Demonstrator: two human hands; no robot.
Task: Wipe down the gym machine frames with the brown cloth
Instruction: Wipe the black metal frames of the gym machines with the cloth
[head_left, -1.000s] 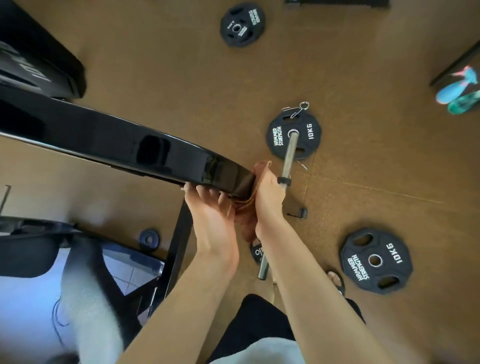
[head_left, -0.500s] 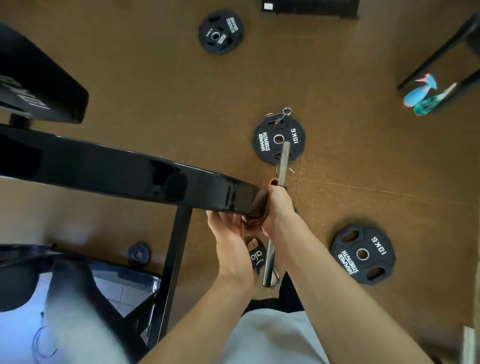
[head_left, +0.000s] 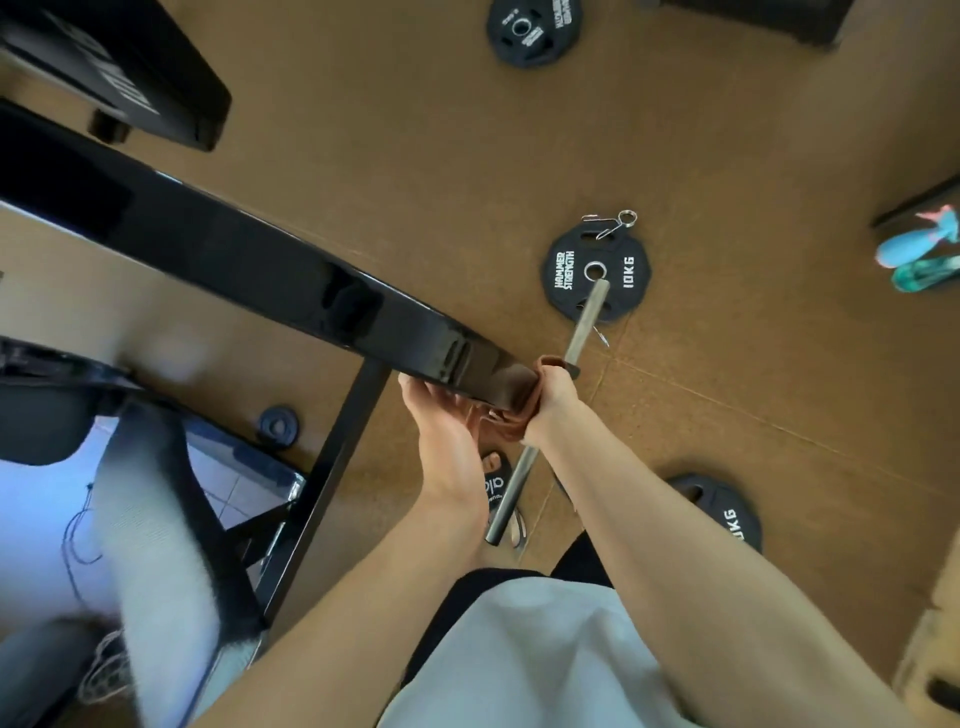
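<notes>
A glossy black machine beam runs from the upper left down to its end near the centre. The brown cloth is wrapped around that end. My right hand grips the cloth against the beam's tip. My left hand reaches under the beam's end with fingers curled up onto the cloth's lower folds. Much of the cloth is hidden between the two hands.
A steel bar lies on the brown floor below my hands, its far end on a 10 kg plate with a spring clip. More plates lie around. A black upright stands left of my arms.
The view has tilted, so the beam looks steeper. Both hands stay at the beam's end with the cloth; the left hand has shifted slightly under the tip.
</notes>
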